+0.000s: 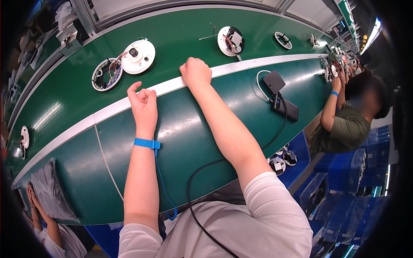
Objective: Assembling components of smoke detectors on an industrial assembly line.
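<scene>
Left hand (144, 105) is loosely curled, seemingly empty; right hand (197, 74) is fisted, I can't tell around what; beyond the left, the disc (139, 63) lies wired to the ring (113, 79); lifting either alone could strain the wires (116, 63).

"What is your desk (180, 129) like?"

"Green and shiny, split lengthwise by a white strip (245, 65)."

"And beyond the strip?"

"I have a white disc (143, 62) with a lens, wired to an open round housing (102, 75). To their right lie a white-and-black unit (234, 41) and a smaller ring (283, 40); another white unit (25, 136) sits far left."

"On your own side?"

"A grey bag (52, 189) at the far left. To my right, a square dark box (274, 81) just beside a black power bank (287, 110)."
</scene>
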Demonstrator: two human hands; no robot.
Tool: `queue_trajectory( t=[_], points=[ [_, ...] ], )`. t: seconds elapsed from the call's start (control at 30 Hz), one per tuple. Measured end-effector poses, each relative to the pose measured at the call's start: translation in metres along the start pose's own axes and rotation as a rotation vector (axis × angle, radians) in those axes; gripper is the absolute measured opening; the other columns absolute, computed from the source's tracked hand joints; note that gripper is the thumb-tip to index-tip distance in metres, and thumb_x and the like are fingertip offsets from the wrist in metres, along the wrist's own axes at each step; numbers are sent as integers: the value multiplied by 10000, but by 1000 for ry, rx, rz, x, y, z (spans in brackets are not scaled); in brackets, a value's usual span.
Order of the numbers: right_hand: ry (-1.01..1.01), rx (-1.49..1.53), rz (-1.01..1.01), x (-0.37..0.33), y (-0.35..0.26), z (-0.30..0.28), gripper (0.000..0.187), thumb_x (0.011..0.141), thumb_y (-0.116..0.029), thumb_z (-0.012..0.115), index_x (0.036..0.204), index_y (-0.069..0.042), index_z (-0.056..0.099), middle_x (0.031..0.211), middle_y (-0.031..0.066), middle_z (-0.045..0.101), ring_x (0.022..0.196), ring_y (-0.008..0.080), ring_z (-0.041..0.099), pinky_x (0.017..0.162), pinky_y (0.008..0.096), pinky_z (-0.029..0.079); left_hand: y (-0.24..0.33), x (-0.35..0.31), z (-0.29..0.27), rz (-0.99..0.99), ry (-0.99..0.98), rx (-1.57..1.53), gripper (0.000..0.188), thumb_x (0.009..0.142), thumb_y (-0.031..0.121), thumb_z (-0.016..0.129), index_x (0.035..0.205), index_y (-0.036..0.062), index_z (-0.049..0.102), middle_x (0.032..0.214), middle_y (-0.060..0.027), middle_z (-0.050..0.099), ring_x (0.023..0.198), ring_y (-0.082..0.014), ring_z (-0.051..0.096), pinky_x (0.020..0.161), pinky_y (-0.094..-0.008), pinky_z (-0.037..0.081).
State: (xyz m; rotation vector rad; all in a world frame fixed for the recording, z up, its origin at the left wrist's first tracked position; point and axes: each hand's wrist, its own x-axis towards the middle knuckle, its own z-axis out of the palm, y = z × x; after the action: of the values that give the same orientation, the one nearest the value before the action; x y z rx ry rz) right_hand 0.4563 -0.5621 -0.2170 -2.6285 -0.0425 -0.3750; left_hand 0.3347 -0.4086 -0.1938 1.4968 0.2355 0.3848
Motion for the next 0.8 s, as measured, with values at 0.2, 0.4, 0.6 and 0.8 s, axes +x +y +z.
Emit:
queue_trajectory(
  t=[0.2, 0.4, 0.6, 0.8],
  points=[
    [-127, 421, -351, -14, 27, -18, 165, 888, -203, 657, 840, -54, 711, 816, 117, 689, 804, 330, 695, 708, 455, 560, 3, -2, 8, -46, -18, -16, 432, 976, -19, 582, 1348, 8, 363, 780, 25, 534, 663, -20, 463, 592, -181, 360],
    [186, 385, -447, -21, 65, -38, 111, 955, -171, 610, 963, -82, 676, 883, 132, 686, 815, 366, 682, 705, 484, 566, 3, -3, 21, -30, -33, 10, 416, 979, 8, 590, 1342, 19, 387, 773, 40, 526, 654, -18, 439, 567, -184, 332],
    [522, 10, -18, 35, 187, -63, 205, 919, -86, 560, 1119, -39, 562, 1050, 185, 634, 941, 401, 654, 776, 507, 552, -1, -5, 36, -3, -60, 58, 390, 984, 36, 596, 1330, 30, 417, 771, 59, 519, 672, -20, 419, 566, -193, 303],
    [523, -323, 176, 81, 247, -65, 236, 870, -59, 585, 1089, 28, 563, 1127, 228, 565, 1051, 409, 590, 891, 487, 517, -18, -5, 41, 121, -133, 342, 257, 945, 18, 615, 1199, 19, 575, 843, 7, 557, 735, -70, 487, 651, -225, 394]
  ],
)
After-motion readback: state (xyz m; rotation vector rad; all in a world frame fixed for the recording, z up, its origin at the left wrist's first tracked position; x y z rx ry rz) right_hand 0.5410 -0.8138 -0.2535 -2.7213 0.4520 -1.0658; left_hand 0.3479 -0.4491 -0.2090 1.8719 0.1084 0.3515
